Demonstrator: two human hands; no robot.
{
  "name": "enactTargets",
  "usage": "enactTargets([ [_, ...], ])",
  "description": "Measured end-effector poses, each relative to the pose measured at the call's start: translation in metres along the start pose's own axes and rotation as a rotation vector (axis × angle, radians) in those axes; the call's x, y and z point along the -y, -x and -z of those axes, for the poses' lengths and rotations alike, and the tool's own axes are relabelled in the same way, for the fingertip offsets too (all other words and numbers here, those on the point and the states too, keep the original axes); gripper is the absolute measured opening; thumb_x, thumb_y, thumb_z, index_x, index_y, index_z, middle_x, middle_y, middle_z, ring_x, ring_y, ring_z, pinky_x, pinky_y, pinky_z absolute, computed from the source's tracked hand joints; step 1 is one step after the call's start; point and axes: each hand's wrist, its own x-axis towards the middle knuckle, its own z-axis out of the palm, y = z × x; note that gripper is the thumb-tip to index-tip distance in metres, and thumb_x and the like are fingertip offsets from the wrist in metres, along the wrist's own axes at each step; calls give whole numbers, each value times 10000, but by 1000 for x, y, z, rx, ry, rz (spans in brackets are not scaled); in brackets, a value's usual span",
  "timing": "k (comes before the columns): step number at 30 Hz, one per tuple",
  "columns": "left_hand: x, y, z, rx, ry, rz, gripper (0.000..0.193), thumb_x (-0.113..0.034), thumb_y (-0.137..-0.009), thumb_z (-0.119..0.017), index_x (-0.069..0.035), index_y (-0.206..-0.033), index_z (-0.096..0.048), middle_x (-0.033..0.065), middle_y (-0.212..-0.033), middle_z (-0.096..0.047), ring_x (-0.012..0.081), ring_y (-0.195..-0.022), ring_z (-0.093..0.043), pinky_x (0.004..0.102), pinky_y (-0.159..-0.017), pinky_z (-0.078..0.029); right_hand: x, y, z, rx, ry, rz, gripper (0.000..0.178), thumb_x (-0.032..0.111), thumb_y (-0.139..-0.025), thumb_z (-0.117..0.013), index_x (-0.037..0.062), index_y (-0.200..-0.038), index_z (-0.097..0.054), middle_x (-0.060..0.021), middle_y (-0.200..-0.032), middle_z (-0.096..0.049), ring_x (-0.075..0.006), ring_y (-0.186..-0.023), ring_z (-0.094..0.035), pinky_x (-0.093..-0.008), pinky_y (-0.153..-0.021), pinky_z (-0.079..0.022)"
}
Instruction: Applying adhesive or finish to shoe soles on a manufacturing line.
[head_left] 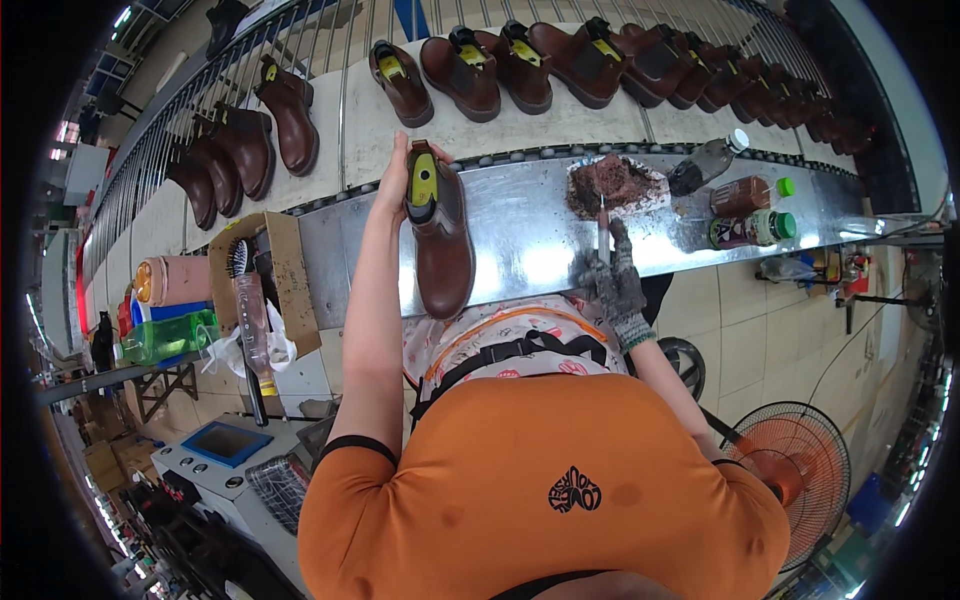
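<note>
My left hand [397,182] is closed around the heel end of a brown leather ankle boot [447,262] with a yellow-green insole. The boot's toe points back toward me, at the near edge of the metal bench. My right hand [617,285] wears a dirty grey knitted glove and grips a slim, light-coloured tool [603,232] with a thin tip. That tip reaches over a brown-stained heap [600,183] on a white sheet; the tool's exact kind is unclear.
Several brown boots [590,65] stand on the belt [360,140] beyond the metal bench [530,245], with others [245,150] at left. Bottles [745,195] lie on the bench's right. At left are a cardboard box [285,265] and a green bottle [165,338]. A fan [790,480] stands lower right.
</note>
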Motion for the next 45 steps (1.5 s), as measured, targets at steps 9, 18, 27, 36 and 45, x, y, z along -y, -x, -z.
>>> enactTargets([
  [9, -36, 50, -29, 266, -28, -401, 680, -593, -909, -304, -39, -628, -580, 94, -671, -553, 276, -1008, -501, 413, -1017, -271, 51, 18, -13, -80, 149, 69, 570, 34, -864, -501, 126, -1377, -268, -47, -846, -544, -73, -572, -509, -216, -491, -444],
  [18, -38, 79, -24, 431, -49, -651, 671, -674, -793, -454, -64, -557, -603, 66, -631, -578, 280, -933, -537, 473, -1067, -162, 50, 9, 4, -77, 122, 98, 184, 35, -849, -570, -9, -1028, -573, -68, -796, -629, -109, -606, -588, -250, -555, -499],
  [27, -43, 84, -37, 527, -26, -627, 642, -692, -744, -507, -89, -550, -617, 50, -618, -585, 265, -884, -540, 479, -1044, -188, 158, 6, -50, 401, 741, 556, 263, 188, -694, -681, 70, -929, -696, -104, -868, -667, -258, -817, -615, -335, -748, -471],
  [36, -43, 83, -36, 565, -31, -614, 638, -698, -715, -530, -90, -543, -616, 40, -608, -587, 257, -885, -542, 484, -1044, -182, 176, 4, -72, 569, 1014, 717, 354, 331, -643, -732, 145, -943, -700, -61, -872, -638, -250, -837, -595, -344, -754, -448],
  [45, -43, 84, -37, 579, -20, -617, 634, -701, -705, -533, -94, -539, -614, 45, -616, -600, 266, -904, -546, 480, -1041, -185, 176, -2, -82, 609, 913, 793, 271, 301, -703, -720, 139, -920, -699, -42, -818, -630, -233, -761, -602, -315, -665, -468],
])
